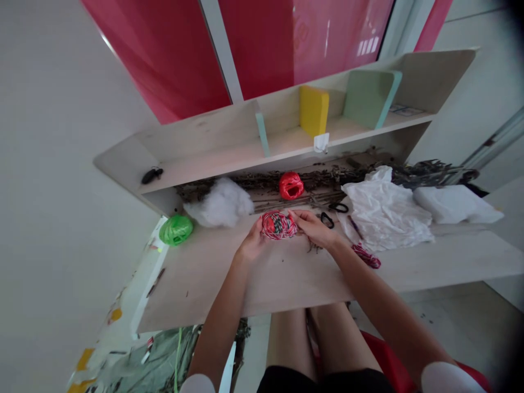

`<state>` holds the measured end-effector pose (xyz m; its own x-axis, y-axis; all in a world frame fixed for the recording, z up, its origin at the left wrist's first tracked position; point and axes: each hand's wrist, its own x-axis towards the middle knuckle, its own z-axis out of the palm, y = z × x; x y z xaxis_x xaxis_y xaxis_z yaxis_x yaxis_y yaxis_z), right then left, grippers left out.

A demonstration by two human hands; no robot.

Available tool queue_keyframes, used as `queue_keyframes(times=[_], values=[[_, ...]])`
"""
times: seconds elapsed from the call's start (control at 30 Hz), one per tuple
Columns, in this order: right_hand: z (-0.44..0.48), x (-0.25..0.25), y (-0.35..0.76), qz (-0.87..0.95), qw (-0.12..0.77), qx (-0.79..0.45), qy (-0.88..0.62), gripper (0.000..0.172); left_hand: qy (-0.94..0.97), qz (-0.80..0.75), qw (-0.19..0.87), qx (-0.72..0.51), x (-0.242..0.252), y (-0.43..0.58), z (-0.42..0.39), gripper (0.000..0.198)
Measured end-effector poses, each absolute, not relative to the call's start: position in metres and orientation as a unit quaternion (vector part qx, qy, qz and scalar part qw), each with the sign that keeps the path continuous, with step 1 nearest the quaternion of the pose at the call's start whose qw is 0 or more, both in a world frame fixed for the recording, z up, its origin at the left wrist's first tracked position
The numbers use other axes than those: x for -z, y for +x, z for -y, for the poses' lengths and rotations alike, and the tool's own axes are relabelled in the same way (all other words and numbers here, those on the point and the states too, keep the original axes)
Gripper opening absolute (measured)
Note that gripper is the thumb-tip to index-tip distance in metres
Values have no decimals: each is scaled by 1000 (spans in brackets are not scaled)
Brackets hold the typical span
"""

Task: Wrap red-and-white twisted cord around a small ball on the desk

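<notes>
Between my two hands, just above the desk, is a round bundle of red, white and dark cord point(279, 225). My left hand point(252, 240) grips its left edge, the fingers partly hidden behind it. On the opposite side my right hand point(314, 227) pinches the upper right edge with thumb and fingers. Black-handled scissors point(327, 220) lie close to the right hand. A red ball of plastic twine point(291, 186) sits behind the bundle. Under my right forearm rests a pink and white cord skein point(366, 255).
White fluffy stuffing point(223, 203) and a green twine ball point(176, 230) lie to the left. Crumpled white plastic point(387, 210) and a white block-like package point(456, 204) lie right. Dried stems point(327, 177) run along the back, below a shelf point(213, 158) with a yellow divider point(313, 110).
</notes>
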<state>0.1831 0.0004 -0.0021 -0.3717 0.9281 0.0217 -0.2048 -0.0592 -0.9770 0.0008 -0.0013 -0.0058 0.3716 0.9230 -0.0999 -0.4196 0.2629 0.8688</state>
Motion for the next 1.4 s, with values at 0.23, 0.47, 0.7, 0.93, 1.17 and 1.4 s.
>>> queue_keyframes(times=[0.23,0.47,0.7,0.93,1.17,1.4], values=[[-3,-4,190,567,494,-529,-394,55,374,-389,680,-496,3,4,-5,51],[-5,2,186,651,444,-445,-425,52,395,-401,680,-469,-5,12,6,65],[-1,-5,194,599,442,-537,-396,57,431,-379,657,-489,-14,9,9,70],[0,-13,201,518,450,-641,-345,63,431,-348,686,-471,-23,3,10,80],[-3,-11,203,483,451,-669,-340,59,461,-335,699,-431,-17,-5,8,82],[-3,0,196,550,446,-600,-371,54,469,-303,723,-406,-12,-10,8,89]])
